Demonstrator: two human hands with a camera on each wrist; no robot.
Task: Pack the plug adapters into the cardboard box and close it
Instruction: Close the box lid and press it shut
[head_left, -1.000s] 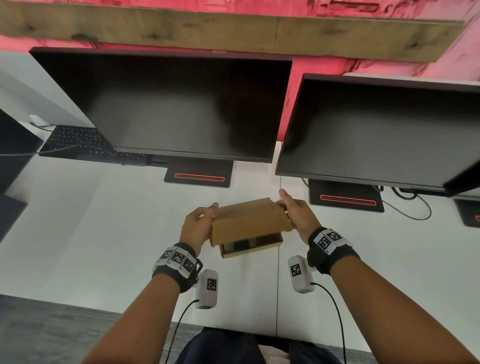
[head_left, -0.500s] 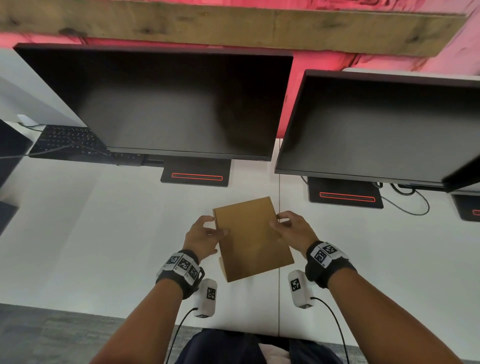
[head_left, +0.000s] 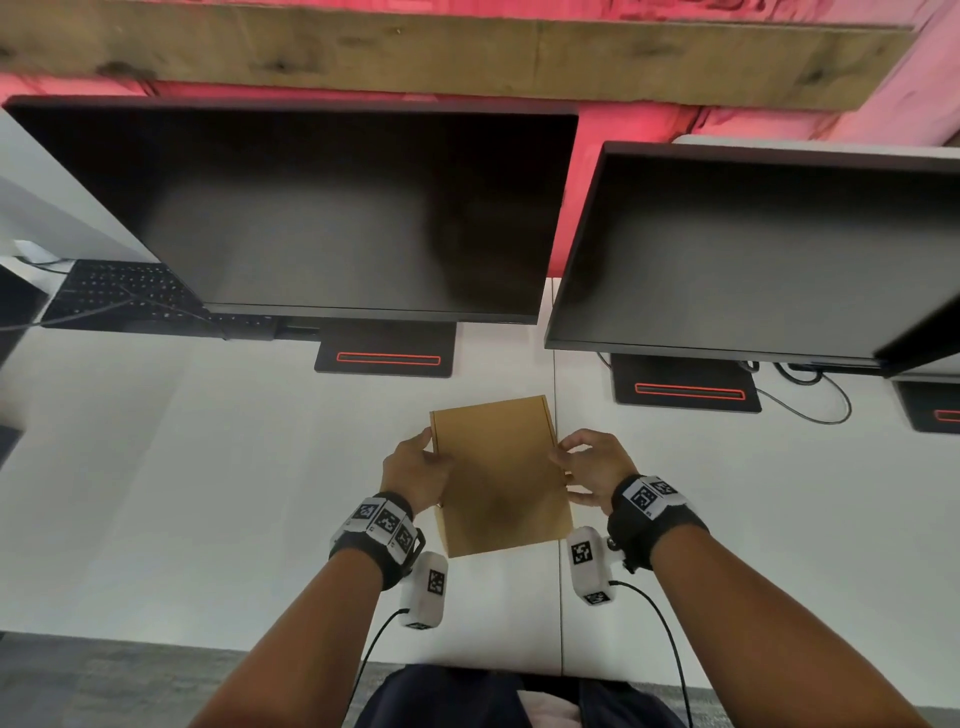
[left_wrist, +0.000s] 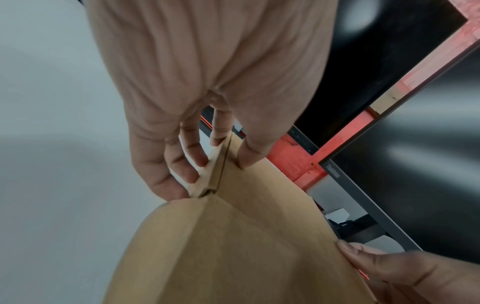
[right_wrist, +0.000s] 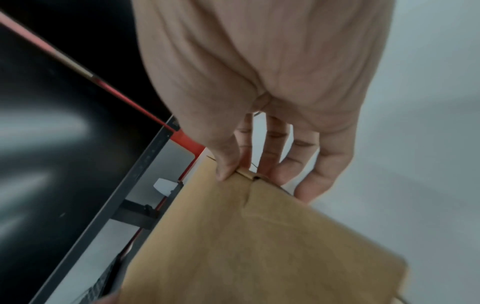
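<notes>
A plain brown cardboard box (head_left: 498, 475) lies flat on the white desk (head_left: 208, 493) with its lid down. My left hand (head_left: 418, 470) grips its left edge: in the left wrist view the thumb lies on the lid of the box (left_wrist: 246, 236) and the fingers (left_wrist: 187, 156) press the side flap. My right hand (head_left: 589, 470) grips the right edge, and the right wrist view shows thumb on top of the box (right_wrist: 259, 236) with fingers (right_wrist: 288, 164) curled down its side. No plug adapters are in sight; the inside of the box is hidden.
Two dark monitors (head_left: 353, 208) (head_left: 769, 249) stand behind the box, their bases (head_left: 387, 356) (head_left: 685, 387) on the desk. A black keyboard (head_left: 130, 296) lies at the far left. A cable (head_left: 810, 395) loops at the right. The desk's front edge (head_left: 156, 642) runs below my forearms.
The lid, raised a second ago with dark contents visible inside, has come down flat. Both hands slid from the lid's far corners to the box's sides.
</notes>
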